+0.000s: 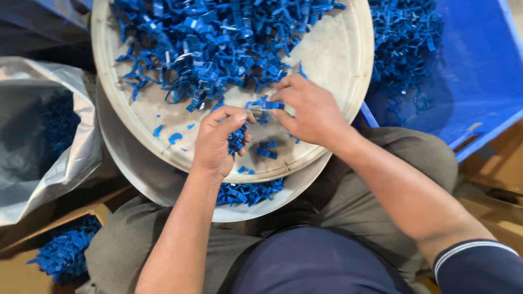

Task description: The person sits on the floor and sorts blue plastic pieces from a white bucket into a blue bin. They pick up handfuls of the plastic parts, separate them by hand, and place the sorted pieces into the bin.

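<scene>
A round off-white tray (pixel 332 49) rests on my lap with a heap of small blue plastic clips (pixel 212 43) across its far half. My left hand (pixel 218 141) is curled around a bunch of blue clips (pixel 236 139) near the tray's front edge. My right hand (pixel 308 109) pinches one blue clip (pixel 265 103) between thumb and fingers, just right of the left hand. Two loose clips (pixel 266 149) lie on the tray under the hands.
A second pale tray (pixel 163 185) lies beneath, with blue clips (pixel 248 193) on it. A blue crate (pixel 479 71) with more clips stands at the right. A silvery plastic bag (pixel 49 136) holds clips at the left. A cardboard box (pixel 65 253) of clips sits lower left.
</scene>
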